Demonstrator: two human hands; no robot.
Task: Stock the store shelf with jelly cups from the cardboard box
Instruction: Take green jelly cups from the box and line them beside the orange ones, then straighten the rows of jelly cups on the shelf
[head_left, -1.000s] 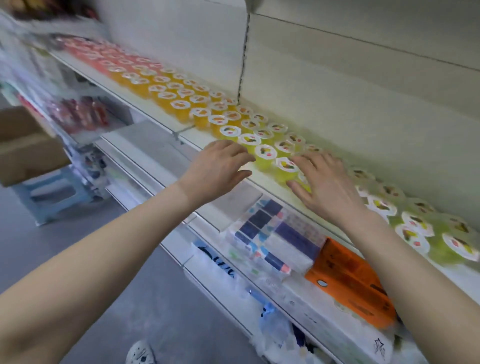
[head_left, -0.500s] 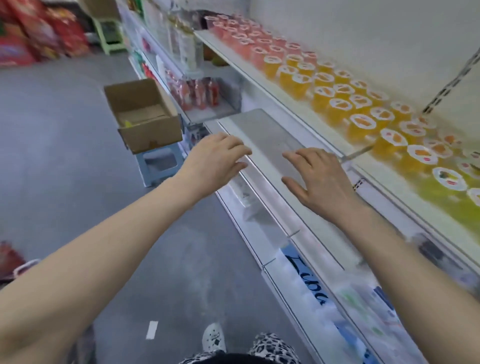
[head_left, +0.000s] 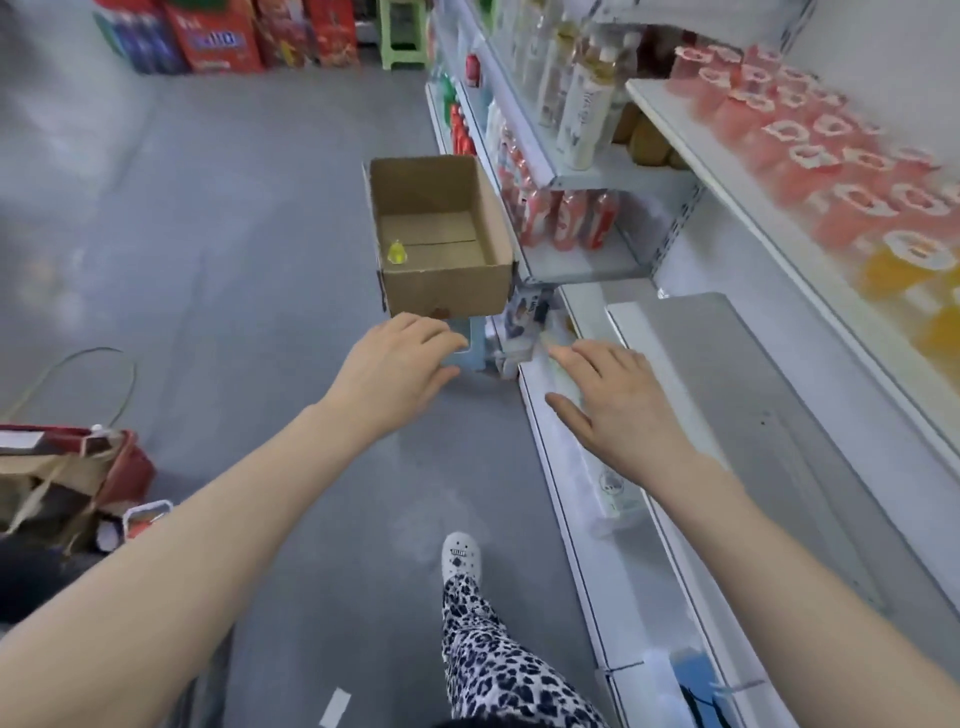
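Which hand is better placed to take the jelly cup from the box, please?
Probably the left hand: open, nearest the cardboard box, in line with its yellow jelly cup; the right hand is farther.

Cardboard box (head_left: 441, 283) plain brown; lone jelly cup (head_left: 397, 253) inside yellow. Shelf (head_left: 717, 156) white; pink cups (head_left: 810, 145) at far end, orange cups (head_left: 904, 267) nearer, both with white lids. Lower shelf board (head_left: 727, 389) grey. Floor (head_left: 234, 234) grey. Trousers (head_left: 498, 675) white with black leopard spots; shoe (head_left: 461, 556) white. Stool (head_left: 475, 348) under box pale blue; far stool (head_left: 402, 31) green. Bottles (head_left: 566, 218) red. Cartons (head_left: 218, 36) red. Bag (head_left: 130, 467) on the floor red.
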